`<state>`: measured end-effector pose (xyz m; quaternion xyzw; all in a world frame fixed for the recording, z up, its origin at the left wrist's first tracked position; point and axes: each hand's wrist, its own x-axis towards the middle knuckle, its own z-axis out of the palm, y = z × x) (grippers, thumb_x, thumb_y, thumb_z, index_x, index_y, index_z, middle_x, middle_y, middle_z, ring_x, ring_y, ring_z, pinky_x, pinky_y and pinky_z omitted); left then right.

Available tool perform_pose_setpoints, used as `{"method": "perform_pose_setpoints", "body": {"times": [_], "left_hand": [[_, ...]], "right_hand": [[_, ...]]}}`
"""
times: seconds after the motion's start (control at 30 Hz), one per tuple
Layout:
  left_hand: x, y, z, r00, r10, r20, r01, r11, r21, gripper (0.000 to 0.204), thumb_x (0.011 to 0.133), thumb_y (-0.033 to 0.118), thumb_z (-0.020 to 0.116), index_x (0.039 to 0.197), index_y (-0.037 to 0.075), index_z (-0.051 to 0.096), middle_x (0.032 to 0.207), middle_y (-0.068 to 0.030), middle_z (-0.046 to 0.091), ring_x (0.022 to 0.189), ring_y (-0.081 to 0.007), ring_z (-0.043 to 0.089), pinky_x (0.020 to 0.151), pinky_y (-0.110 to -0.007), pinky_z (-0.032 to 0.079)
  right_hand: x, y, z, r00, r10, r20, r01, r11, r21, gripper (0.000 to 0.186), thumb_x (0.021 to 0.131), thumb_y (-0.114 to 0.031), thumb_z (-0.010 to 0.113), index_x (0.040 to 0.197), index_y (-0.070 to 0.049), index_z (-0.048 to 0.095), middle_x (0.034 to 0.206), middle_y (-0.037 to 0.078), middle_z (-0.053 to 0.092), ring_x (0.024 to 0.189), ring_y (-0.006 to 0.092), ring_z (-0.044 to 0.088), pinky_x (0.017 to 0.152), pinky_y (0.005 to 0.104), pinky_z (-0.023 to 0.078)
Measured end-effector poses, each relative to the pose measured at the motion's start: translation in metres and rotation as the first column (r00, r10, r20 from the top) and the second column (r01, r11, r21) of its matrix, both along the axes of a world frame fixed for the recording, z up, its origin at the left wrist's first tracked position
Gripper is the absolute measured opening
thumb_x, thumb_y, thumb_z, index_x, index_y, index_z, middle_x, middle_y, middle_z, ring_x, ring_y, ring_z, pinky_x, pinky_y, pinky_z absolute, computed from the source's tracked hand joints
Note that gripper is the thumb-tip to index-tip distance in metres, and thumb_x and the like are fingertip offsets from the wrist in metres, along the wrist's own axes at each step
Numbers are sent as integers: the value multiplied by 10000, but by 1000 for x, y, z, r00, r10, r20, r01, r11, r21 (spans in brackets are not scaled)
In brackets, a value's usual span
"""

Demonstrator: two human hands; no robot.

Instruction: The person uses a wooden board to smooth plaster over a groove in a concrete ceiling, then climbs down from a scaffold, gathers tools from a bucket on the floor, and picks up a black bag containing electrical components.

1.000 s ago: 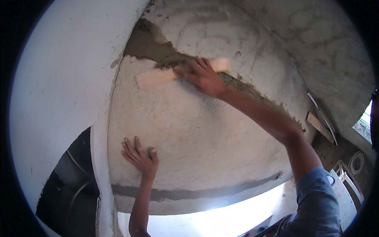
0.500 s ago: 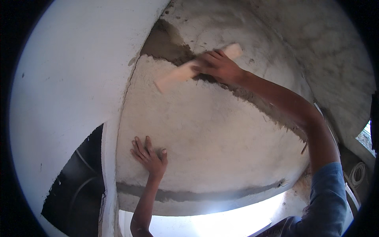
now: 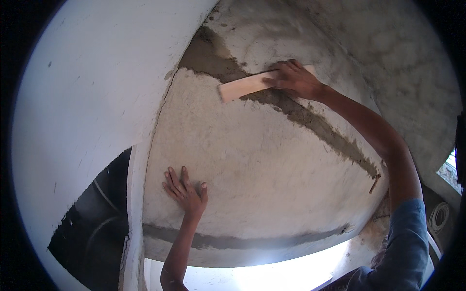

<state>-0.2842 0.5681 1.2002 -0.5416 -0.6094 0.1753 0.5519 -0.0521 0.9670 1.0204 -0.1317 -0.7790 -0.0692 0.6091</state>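
The right hand (image 3: 297,82) grips one board (image 3: 244,88), upper centre; the left hand (image 3: 189,197), fingers spread, touches the wall (image 3: 262,155), lower left.

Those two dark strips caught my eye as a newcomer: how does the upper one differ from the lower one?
The upper strip slants down to the right, while the lower strip runs closer to level. The upper strip looks rough and ragged-edged; the lower strip looks smoother. A pale board overlaps the upper strip, not the lower strip. Both are darker than the wall.
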Motion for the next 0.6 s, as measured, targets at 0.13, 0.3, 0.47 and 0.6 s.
{"method": "perform_pose_setpoints", "body": {"times": [0.13, 0.3, 0.47, 0.6], "left_hand": [[0, 2, 1, 1000, -28, -2, 28, 1000, 3, 745, 947, 586, 342, 1459, 47, 281, 1527, -269, 163, 1426, -442, 113, 1093, -652, 73], [1, 3, -3, 999, 16, 51, -16, 1000, -14, 718, 941, 546, 410, 1442, 42, 307, 1514, -280, 137, 1424, -450, 89, 1092, -661, 68], [4, 3, 3, 1000, -3, 13, 3, 1000, -7, 725, 926, 528, 454, 1439, 36, 309, 1514, -279, 133, 1427, -449, 76, 1094, -660, 64], [1, 3, -2, 1000, -10, 7, 10, 1000, -5, 713, 945, 534, 411, 1434, 25, 312, 1514, -284, 136, 1427, -451, 85, 1092, -661, 74]], "right_hand": [[14, -2, -29, 996, -74, -54, 70, 995, -77, 656, 843, -150, 658, 1416, -335, 397, 1275, 137, 460, 1162, 312, 500, 989, 466, 420], [-3, -67, 12, 939, 173, -297, -284, 877, -387, 579, 906, -271, 611, 1432, -317, 372, 1213, 210, 456, 956, 332, 598, 743, 429, 579], [-41, -86, 73, 909, 55, -413, -234, 887, -397, 525, 915, -345, 588, 1414, -298, 429, 1096, 172, 470, 850, 284, 603, 681, 382, 581], [-41, -93, 77, 948, 37, -317, -204, 834, -513, 532, 915, -340, 587, 1420, -305, 424, 1042, 147, 473, 809, 271, 588, 694, 398, 565]]}}
